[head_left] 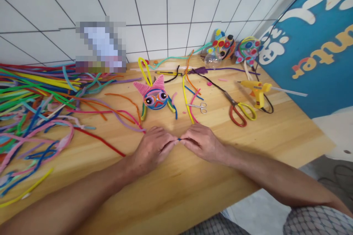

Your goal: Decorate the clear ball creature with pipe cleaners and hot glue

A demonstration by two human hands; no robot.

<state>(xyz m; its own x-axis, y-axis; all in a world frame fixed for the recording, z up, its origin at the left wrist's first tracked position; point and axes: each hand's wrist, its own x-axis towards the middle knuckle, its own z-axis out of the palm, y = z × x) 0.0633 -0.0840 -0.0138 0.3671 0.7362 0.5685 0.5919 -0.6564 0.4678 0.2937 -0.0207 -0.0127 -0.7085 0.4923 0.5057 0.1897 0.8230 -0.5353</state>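
My left hand (156, 145) and my right hand (203, 142) meet over the front middle of the wooden table, fingertips pinched. Between them shows a short bit of dark blue pipe cleaner (179, 139); the rest of it is hidden in my fingers. Just beyond my hands lies a pipe-cleaner figure (155, 98) with pink pointed ears, big round eyes, a blue rim and a yellow loop on top. A green-and-yellow strip hangs from either side of it. Small silver scissors (199, 107) and a yellow pipe cleaner (188, 99) lie beyond my right hand.
Many loose pipe cleaners (33, 99) cover the table's left side. On the right lie large scissors (237, 108) with red and yellow handles and a yellow glue gun (257, 91) with its cable. Two decorated balls (249, 49) stand by the tiled wall, near a yellow cutter knife (168, 73).
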